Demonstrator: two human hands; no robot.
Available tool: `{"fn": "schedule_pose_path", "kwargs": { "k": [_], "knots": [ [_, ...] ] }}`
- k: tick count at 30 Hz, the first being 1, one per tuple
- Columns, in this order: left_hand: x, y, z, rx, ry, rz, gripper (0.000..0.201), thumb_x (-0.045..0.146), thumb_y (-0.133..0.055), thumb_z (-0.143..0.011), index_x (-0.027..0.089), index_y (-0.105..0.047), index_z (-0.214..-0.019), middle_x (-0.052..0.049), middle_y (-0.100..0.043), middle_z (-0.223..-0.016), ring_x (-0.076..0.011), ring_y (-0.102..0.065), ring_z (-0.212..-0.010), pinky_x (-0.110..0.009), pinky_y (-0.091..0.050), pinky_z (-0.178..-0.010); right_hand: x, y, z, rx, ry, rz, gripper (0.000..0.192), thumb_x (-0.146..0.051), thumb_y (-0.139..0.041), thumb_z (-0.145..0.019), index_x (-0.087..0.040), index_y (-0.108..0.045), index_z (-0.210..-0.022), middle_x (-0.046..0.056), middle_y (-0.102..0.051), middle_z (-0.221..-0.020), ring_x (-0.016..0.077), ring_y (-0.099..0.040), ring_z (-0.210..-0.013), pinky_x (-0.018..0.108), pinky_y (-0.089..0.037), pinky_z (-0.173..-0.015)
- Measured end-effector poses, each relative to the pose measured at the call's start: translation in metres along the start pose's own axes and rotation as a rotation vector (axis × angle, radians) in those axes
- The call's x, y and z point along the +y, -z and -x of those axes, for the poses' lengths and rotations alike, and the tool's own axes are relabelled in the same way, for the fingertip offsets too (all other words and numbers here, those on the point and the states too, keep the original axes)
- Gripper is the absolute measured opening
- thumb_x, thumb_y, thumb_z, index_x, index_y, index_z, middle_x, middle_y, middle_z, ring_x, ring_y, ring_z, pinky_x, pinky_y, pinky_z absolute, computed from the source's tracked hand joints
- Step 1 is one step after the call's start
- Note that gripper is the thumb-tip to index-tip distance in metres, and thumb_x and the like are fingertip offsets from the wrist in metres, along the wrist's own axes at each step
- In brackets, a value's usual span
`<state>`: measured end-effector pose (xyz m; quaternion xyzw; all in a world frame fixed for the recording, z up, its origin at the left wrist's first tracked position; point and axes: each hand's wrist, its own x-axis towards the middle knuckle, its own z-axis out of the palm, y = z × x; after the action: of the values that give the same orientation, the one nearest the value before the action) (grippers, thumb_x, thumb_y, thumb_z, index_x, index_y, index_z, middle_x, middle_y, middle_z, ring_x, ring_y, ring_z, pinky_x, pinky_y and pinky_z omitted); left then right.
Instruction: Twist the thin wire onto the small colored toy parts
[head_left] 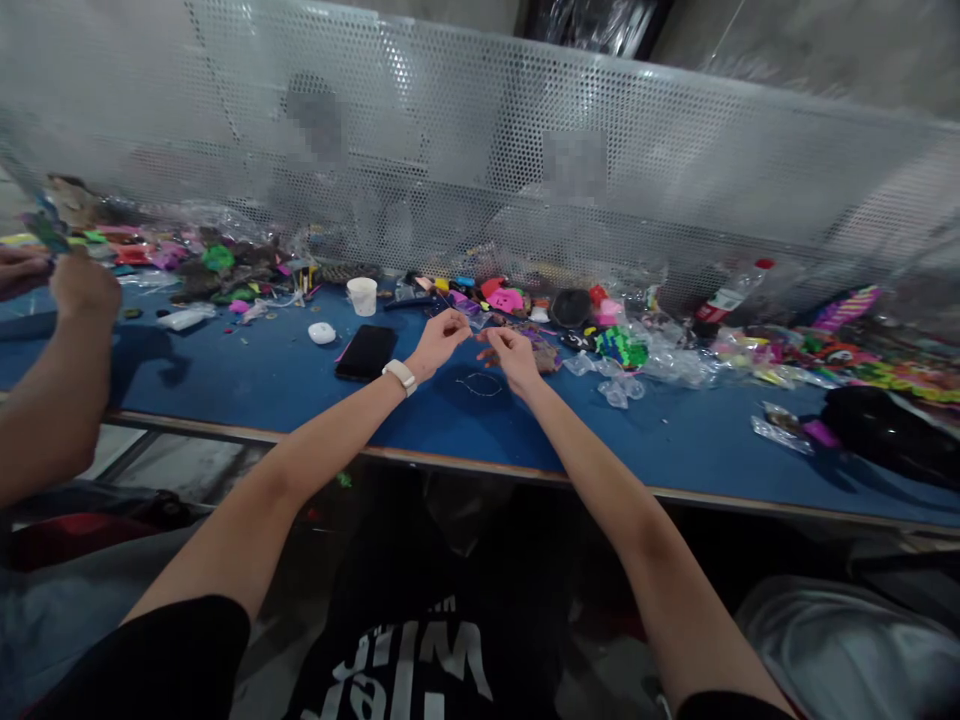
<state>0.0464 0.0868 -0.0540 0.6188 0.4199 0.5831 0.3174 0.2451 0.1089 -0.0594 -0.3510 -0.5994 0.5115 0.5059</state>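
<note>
Above the middle of the blue table, my left hand (441,340) is closed in a pinch, with a pale band round its wrist. My right hand (511,356) faces it a short gap away, its thumb and forefinger pressed together. Whatever lies between the fingertips is too small to make out. Just below the hands, a thin pale loop of thread or chain (480,385) lies on the table. A black phone (367,352) rests to the left of my left hand. Behind my right hand, a brownish item (545,355) is partly hidden.
A white cup (363,296) and a white earbud-like case (322,333) stand left. Colourful pieces and clear plastic bags (675,357) line the perforated metal panel (465,130). A red-capped bottle (731,298) and a black bag (892,435) are right. A co-worker's hand (84,285) works far left.
</note>
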Motion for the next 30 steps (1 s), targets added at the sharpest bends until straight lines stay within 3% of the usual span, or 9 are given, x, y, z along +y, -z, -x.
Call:
{"fn": "schedule_pose_path", "kwargs": {
  "k": [4, 7, 12, 15, 18, 22, 26, 30],
  "knots": [
    [-0.001, 0.003, 0.005, -0.111, -0.175, -0.29, 0.013, 0.011, -0.071, -0.097, 0.023, -0.066, -0.098, -0.005, -0.079, -0.094, -0.0198, -0.072, -0.085, -0.035, -0.06, -0.087, -0.003, 0.001, 0.003, -0.092, 0.16, 0.269, 0.06, -0.085, -0.09, -0.088, -0.026, -0.079, -0.095, 0.003, -0.085, -0.09, 0.0197, -0.076, -0.065, 0.032, -0.059, -0.056],
    [-0.003, 0.003, 0.007, -0.149, -0.202, -0.375, 0.013, 0.013, -0.073, -0.097, 0.024, -0.067, -0.099, -0.006, -0.08, -0.094, -0.0213, -0.071, -0.084, -0.038, -0.061, -0.088, -0.002, 0.0, 0.004, -0.123, 0.183, 0.372, 0.052, -0.079, -0.085, -0.094, -0.028, -0.078, -0.094, 0.002, -0.082, -0.086, 0.0217, -0.077, -0.067, 0.034, -0.061, -0.06],
    [-0.012, 0.0, -0.002, -0.012, -0.044, -0.073, 0.013, 0.015, -0.072, -0.1, 0.024, -0.062, -0.098, -0.004, -0.077, -0.092, -0.0171, -0.069, -0.081, -0.033, -0.062, -0.082, 0.002, -0.001, 0.001, -0.1, 0.076, 0.188, 0.071, -0.093, -0.091, -0.078, -0.027, -0.078, -0.103, 0.007, -0.088, -0.105, 0.0213, -0.079, -0.071, 0.034, -0.061, -0.06],
    [-0.017, 0.001, -0.009, 0.028, 0.054, 0.049, 0.013, 0.017, -0.071, -0.102, 0.025, -0.062, -0.098, -0.002, -0.075, -0.087, -0.0159, -0.065, -0.073, -0.032, -0.059, -0.071, 0.005, 0.004, -0.004, -0.078, -0.008, 0.125, 0.078, -0.096, -0.093, -0.073, -0.027, -0.077, -0.105, 0.007, -0.087, -0.105, 0.0217, -0.079, -0.074, 0.033, -0.059, -0.06],
    [-0.018, 0.004, -0.009, 0.011, 0.006, -0.046, 0.016, 0.012, -0.072, -0.097, 0.025, -0.062, -0.096, -0.002, -0.076, -0.087, -0.0167, -0.067, -0.076, -0.033, -0.06, -0.076, 0.007, 0.016, -0.009, -0.04, 0.043, 0.326, 0.061, -0.086, -0.089, -0.086, -0.027, -0.077, -0.092, 0.005, -0.083, -0.087, 0.0198, -0.072, -0.063, 0.033, -0.056, -0.059],
    [-0.013, 0.004, 0.001, -0.128, -0.158, -0.333, 0.017, 0.008, -0.073, -0.09, 0.023, -0.068, -0.098, -0.006, -0.081, -0.095, -0.0214, -0.075, -0.088, -0.039, -0.063, -0.094, 0.009, 0.037, -0.016, 0.035, 0.154, 0.708, 0.044, -0.056, -0.082, -0.102, -0.028, -0.074, -0.069, 0.004, -0.073, -0.064, 0.0227, -0.069, -0.064, 0.04, -0.063, -0.08],
    [-0.011, 0.003, 0.008, -0.235, -0.21, -0.468, 0.02, 0.009, -0.072, -0.091, 0.022, -0.074, -0.106, -0.008, -0.083, -0.095, -0.0248, -0.078, -0.088, -0.04, -0.063, -0.095, 0.007, 0.05, -0.019, 0.126, 0.155, 0.614, 0.03, -0.056, -0.088, -0.096, -0.026, -0.084, -0.094, 0.002, -0.078, -0.07, 0.0233, -0.07, -0.067, 0.04, -0.063, -0.079],
    [-0.011, 0.004, 0.008, -0.341, -0.216, -0.485, 0.018, 0.011, -0.072, -0.091, 0.022, -0.075, -0.105, -0.007, -0.085, -0.097, -0.0259, -0.08, -0.09, -0.04, -0.064, -0.094, 0.0, 0.043, -0.013, -0.055, 0.165, 0.432, 0.052, -0.07, -0.091, -0.09, -0.024, -0.09, -0.113, 0.002, -0.082, -0.087, 0.0185, -0.067, -0.062, 0.036, -0.059, -0.067]
  ]
}}
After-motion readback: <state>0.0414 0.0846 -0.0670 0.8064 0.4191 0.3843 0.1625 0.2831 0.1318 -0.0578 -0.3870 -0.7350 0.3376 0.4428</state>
